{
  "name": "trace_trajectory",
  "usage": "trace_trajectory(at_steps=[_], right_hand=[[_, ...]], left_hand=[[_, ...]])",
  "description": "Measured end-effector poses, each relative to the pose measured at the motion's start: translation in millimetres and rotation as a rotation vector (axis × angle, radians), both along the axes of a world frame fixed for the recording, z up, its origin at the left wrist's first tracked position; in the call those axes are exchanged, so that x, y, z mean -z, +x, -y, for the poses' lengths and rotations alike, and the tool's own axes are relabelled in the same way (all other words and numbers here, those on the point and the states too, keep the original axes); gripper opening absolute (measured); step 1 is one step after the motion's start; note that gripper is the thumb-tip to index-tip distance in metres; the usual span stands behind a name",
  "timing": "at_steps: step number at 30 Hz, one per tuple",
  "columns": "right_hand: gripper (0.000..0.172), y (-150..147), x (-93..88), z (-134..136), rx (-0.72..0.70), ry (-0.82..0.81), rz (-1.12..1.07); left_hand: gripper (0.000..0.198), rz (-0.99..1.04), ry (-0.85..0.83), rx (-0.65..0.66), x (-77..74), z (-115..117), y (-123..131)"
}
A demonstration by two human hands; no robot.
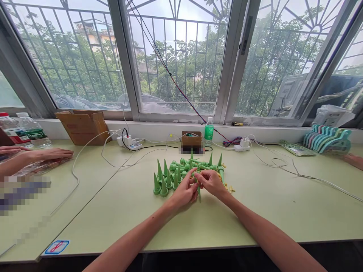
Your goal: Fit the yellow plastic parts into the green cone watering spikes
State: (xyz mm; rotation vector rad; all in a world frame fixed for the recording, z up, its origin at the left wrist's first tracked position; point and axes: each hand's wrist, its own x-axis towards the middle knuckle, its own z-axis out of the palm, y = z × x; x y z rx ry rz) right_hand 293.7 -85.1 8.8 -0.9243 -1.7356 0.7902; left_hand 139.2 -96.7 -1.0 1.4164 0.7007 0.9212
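Note:
My left hand (185, 190) and my right hand (211, 182) meet over the pale green table (119, 204), both pinched on one green plastic spike (199, 193) that points down toward me. Just behind my fingers lies a heap of green spike parts (190, 166). Several finished green cones (163, 181) stand upright to the left of my left hand. A few small yellow pieces (231, 187) lie to the right of my right hand.
Another person's hands (42, 155) rest at the left by water bottles (31, 132) and a cardboard box (83, 126). A power strip (132, 143), white cables (283, 166), a small brown box (192, 140), a green-label bottle (208, 131) and teal hangers (329, 139) line the windowsill side.

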Motion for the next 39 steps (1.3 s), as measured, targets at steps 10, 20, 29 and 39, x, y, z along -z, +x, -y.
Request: trace_trajectory(at_steps=[10, 20, 29, 39], right_hand=[[0.049, -1.0, -0.2, -0.9, 0.013, 0.004, -0.009], [0.049, -1.1, -1.0, -2.1, 0.015, 0.014, 0.002], [0.051, -0.7, -0.3, -1.8, 0.05, 0.053, 0.042], [0.047, 0.1, 0.1, -1.7, 0.026, 0.015, 0.006]], left_hand=[[0.084, 0.021, -0.016, -0.005, -1.4, 3.6, 1.3], [0.082, -0.027, 0.011, -0.044, 1.2, 1.1, 0.6], [0.08, -0.05, 0.026, -0.049, 0.8, 0.9, 0.6], [0.061, -0.086, 0.059, -0.075, -0.1, 1.6, 1.3]])
